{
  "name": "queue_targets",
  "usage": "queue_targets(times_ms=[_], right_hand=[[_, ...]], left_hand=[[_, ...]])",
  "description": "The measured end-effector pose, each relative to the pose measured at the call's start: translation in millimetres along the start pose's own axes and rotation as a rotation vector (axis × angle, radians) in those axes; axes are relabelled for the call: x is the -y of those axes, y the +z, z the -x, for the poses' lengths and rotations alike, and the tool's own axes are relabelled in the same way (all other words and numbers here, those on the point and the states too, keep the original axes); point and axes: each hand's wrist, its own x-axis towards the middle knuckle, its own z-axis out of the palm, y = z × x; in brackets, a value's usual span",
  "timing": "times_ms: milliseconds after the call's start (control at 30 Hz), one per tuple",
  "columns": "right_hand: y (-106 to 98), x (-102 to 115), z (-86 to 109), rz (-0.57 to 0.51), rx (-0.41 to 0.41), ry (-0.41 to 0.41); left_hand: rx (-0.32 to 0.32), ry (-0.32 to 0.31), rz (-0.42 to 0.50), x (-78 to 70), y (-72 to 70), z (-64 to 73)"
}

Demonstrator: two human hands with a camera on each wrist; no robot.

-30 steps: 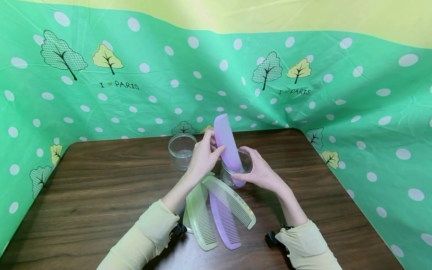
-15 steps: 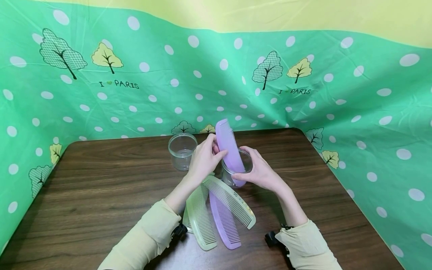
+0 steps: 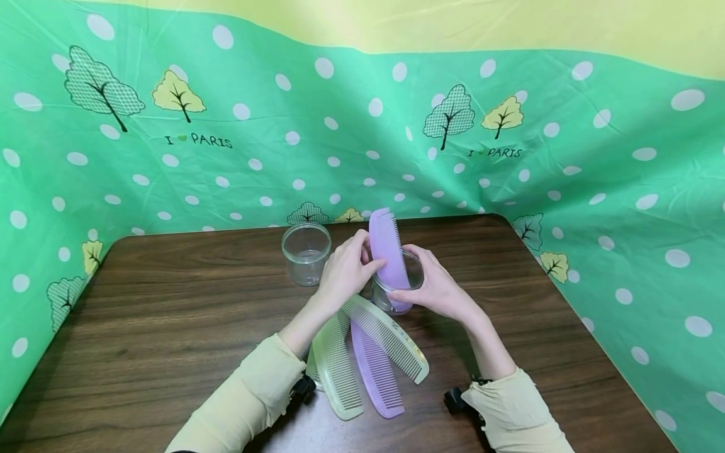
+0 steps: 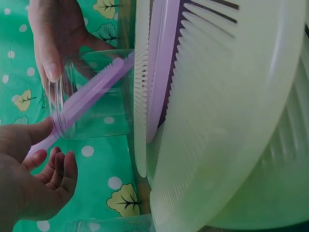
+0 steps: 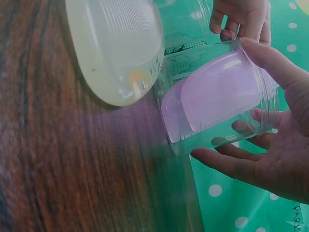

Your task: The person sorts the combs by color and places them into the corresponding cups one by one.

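My left hand [image 3: 344, 267] pinches a purple comb [image 3: 387, 236] between thumb and fingers. The comb stands tilted, its lower end inside a clear jar [image 3: 382, 303] and its upper end above the rim. Around that jar's rim curl the thumb and fingers of my right hand [image 3: 433, 286]. Through the jar wall in the right wrist view, two overlapping purple shapes [image 5: 219, 94] appear. Nearer to me, a fanned pile holds a green comb [image 3: 338, 371], a patterned green comb [image 3: 391, 330] and a purple comb [image 3: 374, 368], with more green partly hidden beneath.
A second clear jar [image 3: 306, 255] stands at the back of the brown wooden table [image 3: 187, 302], left of the held jar. Green dotted cloth [image 3: 255, 113] hangs behind the table and along its sides. The comb pile lies between my forearms.
My left hand has moved slightly down and to the right, and the purple comb has sunk lower into the jar and become more upright. The right hand and pile have stayed in place.
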Motion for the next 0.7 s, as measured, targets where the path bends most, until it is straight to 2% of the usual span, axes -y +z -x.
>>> queue_targets(times_ms=[333, 500, 700], right_hand=[[-0.1, -0.3, 0.1, -0.004, -0.003, -0.008], [-0.2, -0.3, 0.3, -0.010, -0.003, -0.005], [-0.2, 0.2, 0.0, -0.010, -0.002, -0.005]], left_hand=[[0.087, -0.020, 0.015, -0.9, -3.2, -1.0], [0.101, -0.014, 0.010, 0.5, -3.1, -0.2], [0.095, -0.044, 0.003, 2.2, -5.3, 4.0]])
